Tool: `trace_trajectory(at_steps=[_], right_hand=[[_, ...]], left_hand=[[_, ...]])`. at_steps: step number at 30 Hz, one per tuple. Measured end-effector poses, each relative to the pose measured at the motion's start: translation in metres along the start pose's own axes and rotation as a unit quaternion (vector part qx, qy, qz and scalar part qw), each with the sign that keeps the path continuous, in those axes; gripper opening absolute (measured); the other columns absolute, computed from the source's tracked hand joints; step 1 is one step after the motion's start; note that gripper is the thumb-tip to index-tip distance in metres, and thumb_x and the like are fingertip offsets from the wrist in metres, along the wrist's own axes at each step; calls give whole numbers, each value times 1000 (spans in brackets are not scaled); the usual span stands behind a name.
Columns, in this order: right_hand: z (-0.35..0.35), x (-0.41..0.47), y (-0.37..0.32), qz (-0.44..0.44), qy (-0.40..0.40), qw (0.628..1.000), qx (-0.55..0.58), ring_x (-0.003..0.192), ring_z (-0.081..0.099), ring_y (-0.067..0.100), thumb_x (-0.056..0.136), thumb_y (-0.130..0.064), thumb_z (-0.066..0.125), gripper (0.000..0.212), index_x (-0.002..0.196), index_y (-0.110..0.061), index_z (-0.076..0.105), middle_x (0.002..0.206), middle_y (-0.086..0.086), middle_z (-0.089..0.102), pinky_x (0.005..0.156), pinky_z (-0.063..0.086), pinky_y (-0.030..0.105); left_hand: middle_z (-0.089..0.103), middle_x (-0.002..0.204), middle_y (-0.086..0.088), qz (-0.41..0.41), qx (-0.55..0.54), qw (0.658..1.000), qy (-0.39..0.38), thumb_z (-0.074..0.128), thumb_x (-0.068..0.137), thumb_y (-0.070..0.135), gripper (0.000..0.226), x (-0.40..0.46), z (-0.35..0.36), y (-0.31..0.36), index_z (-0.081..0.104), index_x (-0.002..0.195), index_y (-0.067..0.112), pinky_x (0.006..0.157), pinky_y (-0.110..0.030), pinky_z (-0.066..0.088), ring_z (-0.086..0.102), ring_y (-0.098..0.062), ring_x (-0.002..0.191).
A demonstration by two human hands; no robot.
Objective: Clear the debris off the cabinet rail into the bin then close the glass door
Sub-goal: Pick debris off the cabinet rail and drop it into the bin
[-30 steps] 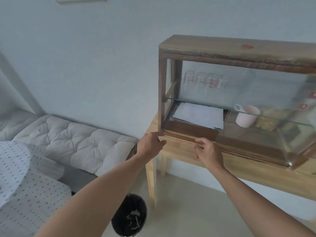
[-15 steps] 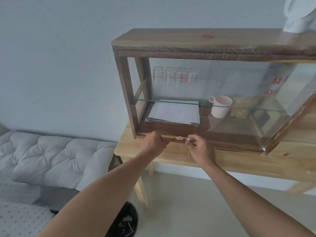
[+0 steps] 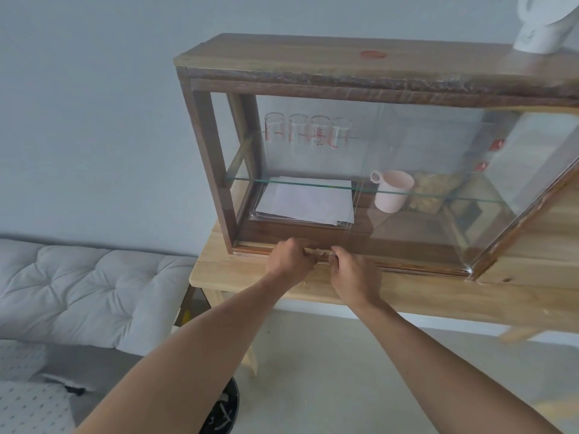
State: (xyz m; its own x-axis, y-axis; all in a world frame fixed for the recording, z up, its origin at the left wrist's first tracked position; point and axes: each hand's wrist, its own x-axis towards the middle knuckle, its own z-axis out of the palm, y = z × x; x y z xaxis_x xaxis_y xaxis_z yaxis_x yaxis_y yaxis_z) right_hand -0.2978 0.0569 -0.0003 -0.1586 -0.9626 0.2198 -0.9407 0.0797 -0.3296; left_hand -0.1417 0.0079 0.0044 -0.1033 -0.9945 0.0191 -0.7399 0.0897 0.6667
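A wooden cabinet (image 3: 206, 145) with glass sides stands on a light wooden table (image 3: 407, 296). Its sliding glass door (image 3: 438, 189) is pushed to the right, leaving the left half open. Along the bottom front runs the rail (image 3: 250, 247). My left hand (image 3: 289, 256) and my right hand (image 3: 352, 272) rest on the rail close together, fingers curled. A small pale bit of debris (image 3: 319, 252) lies on the rail between their fingertips. Whether either hand pinches it is unclear. A black bin (image 3: 224, 408) with scraps inside sits on the floor below, partly hidden by my left arm.
Inside the cabinet are a stack of white paper (image 3: 307, 200), a pink mug (image 3: 393, 191), a glass shelf (image 3: 313, 183) and several glasses (image 3: 307, 131). A white object (image 3: 542, 23) stands on the cabinet top. A grey tufted cushion (image 3: 87, 286) lies at left.
The view has swung so the cabinet sits more central. My two hands have come closer together along the rail, closing in on the pale bit of debris between them.
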Motion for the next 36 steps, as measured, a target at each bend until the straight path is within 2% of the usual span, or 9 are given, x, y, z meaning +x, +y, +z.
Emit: trace_trajectory(at_steps=[4,7,11,15,18,22,28,31,36], right_hand=[[-1,-3,-1,-3,3,1000,-17,87,78,39,106,-33,58,23,124,-27,71,89,8,82,62,44,37],[-4,-1,-3,2,-7,1000,-29,88,78,39,106,-32,58,19,120,-28,70,89,8,82,63,41,36],[-8,3,-6,8,-19,999,-38,92,78,40,104,-27,58,15,114,-28,70,94,8,82,67,45,38],[-9,0,-12,14,-4,1000,9,90,77,41,108,-29,56,14,112,-27,69,92,9,82,72,55,41],[-9,-2,-25,0,-1,999,47,91,76,41,109,-34,55,17,113,-27,70,93,9,82,71,56,42],[-6,-11,-51,-26,0,994,105,88,76,40,108,-36,58,18,111,-26,73,89,7,81,69,55,42],[13,-26,-94,-71,-38,988,131,91,75,37,107,-39,58,18,111,-28,72,92,4,82,71,56,42],[27,-36,-118,-98,-67,984,133,94,74,39,108,-39,57,20,111,-26,72,94,8,82,72,53,42],[52,-62,-161,-155,-116,969,152,92,73,39,109,-38,57,22,109,-22,72,95,10,82,67,43,38]], left_hand=[[74,64,11,-9,-27,1000,3,75,93,52,24,-2,-1,0,82,107,34,62,-28,50,72,-11,76],[77,68,8,-12,-36,999,5,75,94,48,22,-6,-5,-3,82,106,31,71,-32,60,74,-13,77],[78,71,8,-17,-43,999,13,75,95,47,22,-14,-16,-12,82,107,30,78,-36,62,75,-11,79],[77,67,8,-30,-44,998,39,76,94,44,18,-23,-32,-29,82,105,30,80,-37,62,75,-11,79],[76,65,8,-50,-48,997,44,75,95,46,17,-33,-45,-42,81,101,31,76,-35,62,73,-10,72],[74,62,15,-73,-35,994,70,74,96,48,15,-49,-62,-60,80,102,35,60,-26,55,66,3,61],[74,64,16,-126,-41,987,94,72,95,51,22,-80,-90,-94,78,110,36,69,-29,59,70,-1,68],[73,62,18,-152,-45,981,112,71,94,52,19,-100,-108,-118,77,106,38,60,-27,56,69,-2,59],[71,59,17,-198,-46,967,153,73,94,47,16,-140,-127,-164,79,99,34,57,-26,50,66,4,57]])
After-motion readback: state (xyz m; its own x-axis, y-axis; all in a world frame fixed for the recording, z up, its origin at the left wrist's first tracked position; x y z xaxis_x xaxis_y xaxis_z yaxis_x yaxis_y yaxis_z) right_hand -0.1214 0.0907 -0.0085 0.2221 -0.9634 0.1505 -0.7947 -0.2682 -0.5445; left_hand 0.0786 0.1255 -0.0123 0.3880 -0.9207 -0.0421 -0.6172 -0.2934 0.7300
